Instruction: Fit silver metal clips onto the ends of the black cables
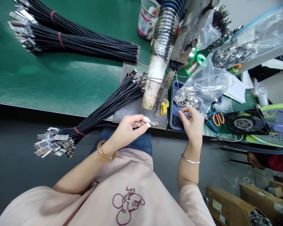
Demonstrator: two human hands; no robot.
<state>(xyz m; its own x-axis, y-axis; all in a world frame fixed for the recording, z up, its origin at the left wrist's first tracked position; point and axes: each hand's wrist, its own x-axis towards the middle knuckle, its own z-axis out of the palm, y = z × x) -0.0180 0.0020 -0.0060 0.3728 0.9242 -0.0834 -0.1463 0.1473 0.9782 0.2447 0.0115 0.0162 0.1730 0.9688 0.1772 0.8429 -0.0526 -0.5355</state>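
One metal pc. (pixel 154 123) gripped at 3 o'clock of L hand (pixel 124 131), R hand (pixel 193 123) curled, grip unclear from here, at 6 o'clock of tray (pixel 175 110): apparent pick step, next prob. needing steady L hold.

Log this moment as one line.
left hand: pinching metal piece | right hand: over purple tray, grip unclear | cable bundle: overhanging green bench

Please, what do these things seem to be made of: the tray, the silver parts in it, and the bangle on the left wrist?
Tray: probably plastic, smooth and blue-purple, with colour that looks even throughout.
Silver parts: apparently metal, with a shiny finish, judging by their bright glints.
Bangle: perhaps stone or resin; its honey-brown, polished look leaves this open.
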